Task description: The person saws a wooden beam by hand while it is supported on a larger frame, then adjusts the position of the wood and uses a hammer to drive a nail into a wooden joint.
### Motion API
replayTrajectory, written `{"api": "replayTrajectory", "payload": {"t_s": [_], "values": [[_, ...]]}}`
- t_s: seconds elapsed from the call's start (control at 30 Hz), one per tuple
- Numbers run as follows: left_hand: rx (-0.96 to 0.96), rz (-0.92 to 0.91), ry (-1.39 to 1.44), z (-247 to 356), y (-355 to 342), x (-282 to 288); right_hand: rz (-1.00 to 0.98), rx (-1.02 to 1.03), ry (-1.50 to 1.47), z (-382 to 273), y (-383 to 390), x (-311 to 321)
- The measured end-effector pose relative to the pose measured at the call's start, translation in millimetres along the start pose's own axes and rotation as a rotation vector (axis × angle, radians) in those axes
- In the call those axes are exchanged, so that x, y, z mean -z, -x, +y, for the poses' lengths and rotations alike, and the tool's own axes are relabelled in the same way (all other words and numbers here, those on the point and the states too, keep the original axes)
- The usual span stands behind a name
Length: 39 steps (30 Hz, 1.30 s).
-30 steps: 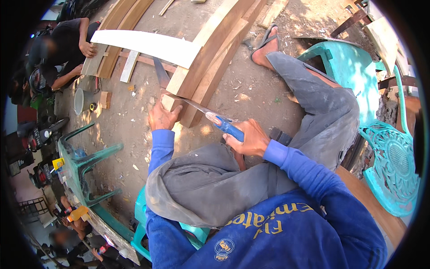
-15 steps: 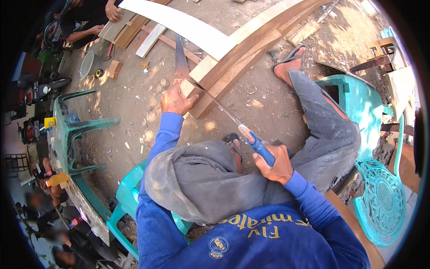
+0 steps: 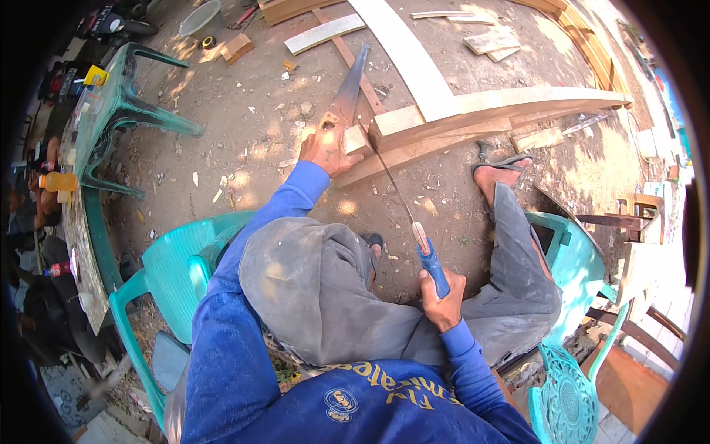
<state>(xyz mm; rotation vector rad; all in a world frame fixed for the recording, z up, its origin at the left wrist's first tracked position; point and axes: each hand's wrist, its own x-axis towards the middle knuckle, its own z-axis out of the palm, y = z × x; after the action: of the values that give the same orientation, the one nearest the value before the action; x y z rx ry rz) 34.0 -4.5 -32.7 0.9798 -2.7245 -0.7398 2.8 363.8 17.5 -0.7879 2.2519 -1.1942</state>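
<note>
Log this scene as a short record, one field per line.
Left hand: at the near end of the beam; exact grip unclear
Right hand: closed around the blue handle of the saw
Saw position: blade at the beam, near its end
On beam: one end of a white board
Just beyond left hand: second saw, wooden handle, blade pointing away
Beside left arm: green chair
Top left: grey bucket
Surface: dirt ground with scattered wood scraps

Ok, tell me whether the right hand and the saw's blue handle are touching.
Touching. The head view shows the right hand closed around the lower part of the blue handle, with no gap between them.
</note>
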Motion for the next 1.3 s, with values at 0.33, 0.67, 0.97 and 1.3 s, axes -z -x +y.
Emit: {"api": "replayTrajectory", "payload": {"t_s": [0.33, 0.67, 0.97, 1.3], "values": [[0.199, 0.046, 0.047, -44.8, -1.8, 5.7, -0.036, 0.155, -0.008, -12.7, 22.2, 9.0], [0.796, 0.165, 0.231, -85.2, 15.2, 11.7, 0.193, -0.183, -0.807, -17.1, 37.6, 71.7], [1.103, 0.439, 0.703, -171.6, 33.8, -68.2, 0.116, -0.313, -1.051, -44.9, 38.1, 81.0], [0.928, 0.843, 1.089, -137.4, 56.7, -95.7, 0.241, -0.324, -0.812, -44.8, 44.0, 74.1]]}}
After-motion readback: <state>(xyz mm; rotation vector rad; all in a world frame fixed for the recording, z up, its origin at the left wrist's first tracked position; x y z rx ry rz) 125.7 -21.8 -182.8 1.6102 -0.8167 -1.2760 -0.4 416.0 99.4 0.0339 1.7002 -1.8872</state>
